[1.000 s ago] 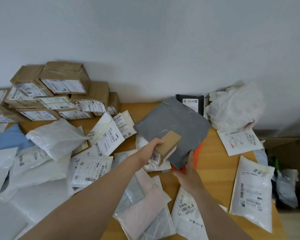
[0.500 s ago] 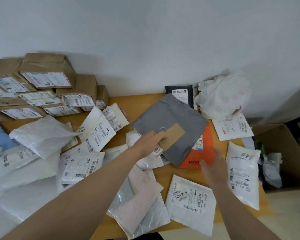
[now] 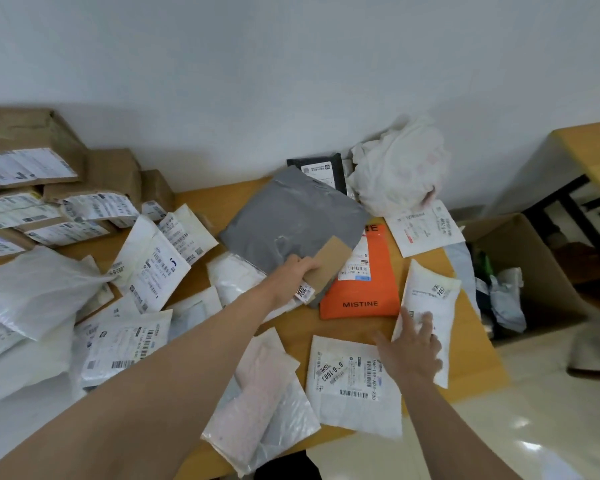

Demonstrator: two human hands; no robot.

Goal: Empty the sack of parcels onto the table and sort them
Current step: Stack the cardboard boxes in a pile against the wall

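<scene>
Gripping a small brown cardboard box in the curled fingers of our left hand, we held it over a grey plastic mailer; our right hand, fingers spread, lay over a white labelled mailer on the wooden table.

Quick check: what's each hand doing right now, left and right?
The left hand grips the small brown box.
The right hand is open, fingers spread over the white mailer; contact cannot be told.

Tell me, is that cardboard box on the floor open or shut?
Open: the cardboard box has no lid over its top, and crumpled bags show inside.
</scene>
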